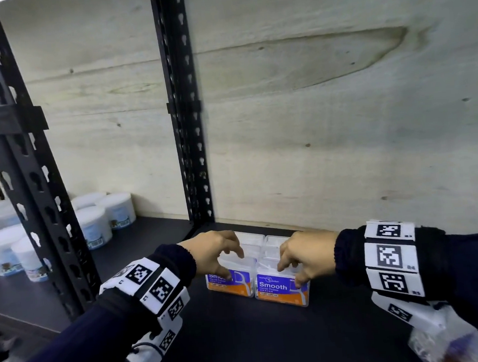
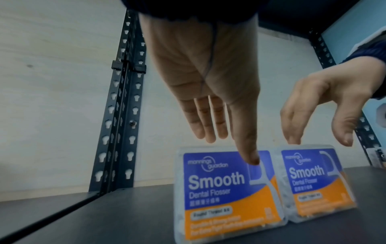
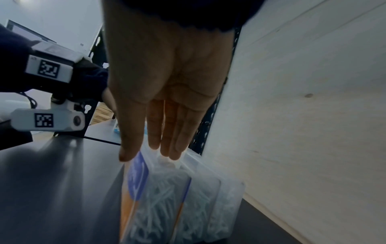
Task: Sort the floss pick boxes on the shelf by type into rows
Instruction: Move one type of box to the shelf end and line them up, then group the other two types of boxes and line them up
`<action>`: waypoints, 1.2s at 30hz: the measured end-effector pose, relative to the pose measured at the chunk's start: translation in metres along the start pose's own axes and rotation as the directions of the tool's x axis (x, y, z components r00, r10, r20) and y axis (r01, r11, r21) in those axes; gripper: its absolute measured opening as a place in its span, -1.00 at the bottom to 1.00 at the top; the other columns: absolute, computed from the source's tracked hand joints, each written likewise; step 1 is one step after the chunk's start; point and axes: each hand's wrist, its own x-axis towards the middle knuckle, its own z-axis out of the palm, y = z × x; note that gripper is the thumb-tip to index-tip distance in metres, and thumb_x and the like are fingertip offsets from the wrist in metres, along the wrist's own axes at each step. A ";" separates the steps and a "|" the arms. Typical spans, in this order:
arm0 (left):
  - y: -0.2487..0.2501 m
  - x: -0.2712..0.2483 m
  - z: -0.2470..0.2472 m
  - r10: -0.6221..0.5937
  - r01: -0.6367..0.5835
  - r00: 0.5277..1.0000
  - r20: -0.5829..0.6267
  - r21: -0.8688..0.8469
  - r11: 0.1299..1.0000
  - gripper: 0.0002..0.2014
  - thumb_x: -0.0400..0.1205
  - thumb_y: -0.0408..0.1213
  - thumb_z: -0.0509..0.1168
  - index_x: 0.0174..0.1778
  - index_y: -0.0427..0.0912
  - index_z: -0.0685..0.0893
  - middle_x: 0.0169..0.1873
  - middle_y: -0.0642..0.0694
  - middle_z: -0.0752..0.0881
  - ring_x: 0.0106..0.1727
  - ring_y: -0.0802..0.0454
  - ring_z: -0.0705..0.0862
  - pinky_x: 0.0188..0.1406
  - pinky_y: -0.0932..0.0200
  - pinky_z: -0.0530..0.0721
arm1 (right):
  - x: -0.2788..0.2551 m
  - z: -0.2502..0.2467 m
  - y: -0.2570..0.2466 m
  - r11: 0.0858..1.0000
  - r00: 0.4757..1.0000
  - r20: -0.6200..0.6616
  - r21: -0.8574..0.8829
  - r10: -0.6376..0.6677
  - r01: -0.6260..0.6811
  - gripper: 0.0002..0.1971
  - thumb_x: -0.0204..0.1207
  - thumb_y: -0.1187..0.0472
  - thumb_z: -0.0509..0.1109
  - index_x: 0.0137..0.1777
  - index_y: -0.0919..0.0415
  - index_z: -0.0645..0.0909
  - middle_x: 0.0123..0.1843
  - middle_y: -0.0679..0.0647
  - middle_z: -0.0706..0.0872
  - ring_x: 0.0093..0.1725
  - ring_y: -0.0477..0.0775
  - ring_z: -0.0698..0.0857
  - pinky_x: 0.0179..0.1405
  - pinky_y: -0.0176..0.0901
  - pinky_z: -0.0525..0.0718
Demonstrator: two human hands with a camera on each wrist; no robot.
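Left hand (image 1: 208,249) fingers down, right hand (image 1: 305,254) alike

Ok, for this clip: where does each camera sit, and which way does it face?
Head: above, looking down into the shelf at both hands and the floss boxes.
Left wrist: low under the left hand, facing the box labels and wooden back panel; the right hand shows too.
Right wrist: under the right hand, looking along the box sides.
All share the front boxes.

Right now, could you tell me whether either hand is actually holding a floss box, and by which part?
Neither grips one. The left hand and right hand have straight fingers reaching down to the front boxes' top edges.
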 end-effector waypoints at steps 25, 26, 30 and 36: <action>0.007 -0.008 0.004 -0.042 0.041 0.999 0.016 0.065 0.997 -0.59 0.65 -0.27 0.26 0.44 -0.09 0.54 0.45 -0.03 0.50 0.30 -0.02 0.59 0.01 0.42 0.35 | -0.002 -0.008 0.002 0.998 0.999 0.037 0.063 -0.007 0.004 -0.56 0.56 0.27 0.34 0.45 0.16 0.51 0.41 0.11 0.60 0.32 0.10 0.60 0.03 -0.29 0.46; 0.008 -0.007 0.004 -0.041 0.039 0.999 0.017 0.067 0.997 -0.59 0.64 -0.26 0.27 0.44 -0.10 0.54 0.45 -0.03 0.50 0.32 0.00 0.57 0.03 0.42 0.36 | -0.006 -0.010 0.002 0.998 1.000 0.028 0.060 -0.006 0.004 -0.56 0.55 0.26 0.35 0.45 0.15 0.51 0.39 0.11 0.61 0.30 0.11 0.61 0.02 -0.31 0.44; 0.018 -0.008 -0.007 -0.019 0.022 0.999 -0.031 0.088 0.996 -0.60 0.63 -0.22 0.28 0.41 -0.09 0.56 0.41 0.00 0.52 0.31 0.06 0.57 0.02 0.44 0.36 | -0.026 -0.026 0.020 0.992 0.996 -0.090 0.123 0.022 -0.011 -0.60 0.51 0.25 0.41 0.37 0.15 0.60 0.19 0.08 0.68 0.00 -0.08 0.55 0.00 -0.34 0.49; 0.061 0.002 -0.033 0.085 -0.068 0.986 -0.147 0.118 0.991 -0.67 0.64 -0.21 0.27 0.32 -0.08 0.64 0.34 0.02 0.60 0.24 0.06 0.63 -0.07 0.49 0.34 | -0.088 -0.045 0.063 0.962 0.954 -0.229 0.237 0.195 -0.139 -0.66 0.47 0.23 0.45 0.26 0.15 0.67 0.02 -0.13 0.75 -0.16 -0.20 0.62 -0.10 -0.42 0.53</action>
